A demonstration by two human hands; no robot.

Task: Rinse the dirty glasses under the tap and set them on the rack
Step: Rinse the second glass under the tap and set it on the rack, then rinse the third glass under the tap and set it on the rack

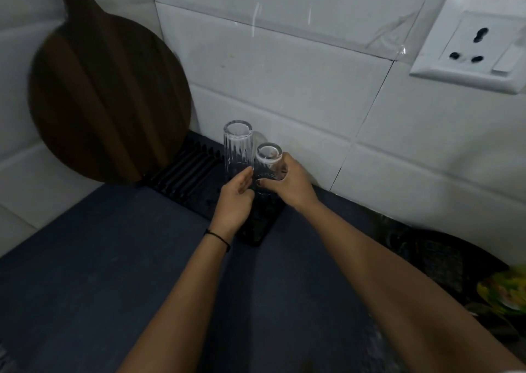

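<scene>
Much of the rack (185,170) is obscured.

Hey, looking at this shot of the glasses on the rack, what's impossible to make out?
1. Head view: the short glass has its rim hidden by the right hand gripping it, so whether it sits on the rack is unclear.
2. Head view: whether the left hand grips the tall glass; its curled fingers hide the contact.
3. Head view: yellow-green object, blurred and cut by the right edge.
</scene>
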